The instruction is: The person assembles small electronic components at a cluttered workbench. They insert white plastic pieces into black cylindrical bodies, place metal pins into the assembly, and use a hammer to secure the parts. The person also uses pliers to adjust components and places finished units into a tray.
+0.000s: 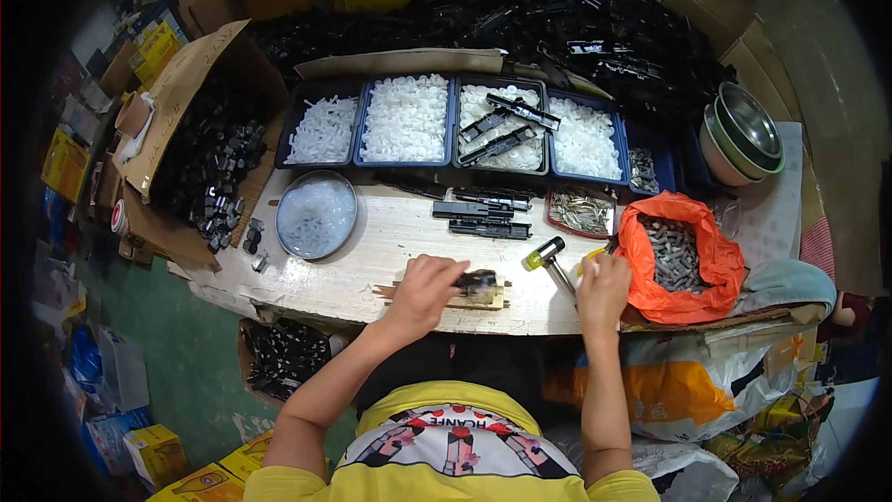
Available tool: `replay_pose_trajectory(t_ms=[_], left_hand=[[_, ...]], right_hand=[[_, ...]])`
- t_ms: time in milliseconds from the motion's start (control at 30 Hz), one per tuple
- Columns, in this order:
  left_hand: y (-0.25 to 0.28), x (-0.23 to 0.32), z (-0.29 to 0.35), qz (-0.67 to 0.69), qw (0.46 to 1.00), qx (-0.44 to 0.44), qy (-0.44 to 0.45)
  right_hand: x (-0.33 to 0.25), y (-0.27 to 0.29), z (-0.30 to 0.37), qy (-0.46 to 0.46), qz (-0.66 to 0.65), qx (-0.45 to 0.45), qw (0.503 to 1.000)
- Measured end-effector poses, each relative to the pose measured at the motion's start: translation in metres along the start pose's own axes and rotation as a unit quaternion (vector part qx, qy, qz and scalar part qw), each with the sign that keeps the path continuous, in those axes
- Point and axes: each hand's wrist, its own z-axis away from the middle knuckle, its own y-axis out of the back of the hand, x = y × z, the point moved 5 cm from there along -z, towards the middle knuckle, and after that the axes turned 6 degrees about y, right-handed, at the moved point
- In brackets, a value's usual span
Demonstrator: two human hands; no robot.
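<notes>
My left hand [420, 296] grips a black plastic part [478, 281], slightly blurred, at a small wooden block [485, 300] near the table's front edge. To the right, my right hand [604, 286] is closed with its fingers curled down beside a yellow tool handle [588, 263]; what lies inside its grip is hidden. Just left of that hand lies a hammer [544, 254] with a yellow-green face and a metal shaft slanting toward the fingers. Several long black assemblies [481, 214] lie in rows beyond the block.
Blue trays of white plastic pieces [406, 119] line the back, before a heap of black parts [483, 28]. A round pan [316, 215] and an open carton [200, 149] stand left. An orange bag of grey metal pieces [683, 256] sits right, below stacked bowls [743, 130].
</notes>
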Motion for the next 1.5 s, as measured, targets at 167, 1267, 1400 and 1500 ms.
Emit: replay_pose_trajectory(t_ms=[167, 1267, 1400, 1500], left_hand=[[0.020, -0.020, 0.000, 0.544, 0.799, 0.104, 0.233], [-0.009, -0.015, 0.060, 0.545, 0.757, 0.050, 0.358], [-0.009, -0.015, 0.062, 0.515, 0.780, 0.043, 0.353], [-0.007, -0.014, 0.061, 0.491, 0.792, 0.028, 0.362]], right_hand=[[0.028, -0.014, -0.021, -0.137, 0.098, -0.064, 0.984], [-0.122, 0.021, 0.027, 0.086, -0.338, -0.293, 0.890], [-0.132, 0.025, 0.030, 0.158, -0.357, -0.251, 0.886], [-0.139, 0.029, 0.029, 0.187, -0.343, -0.255, 0.884]])
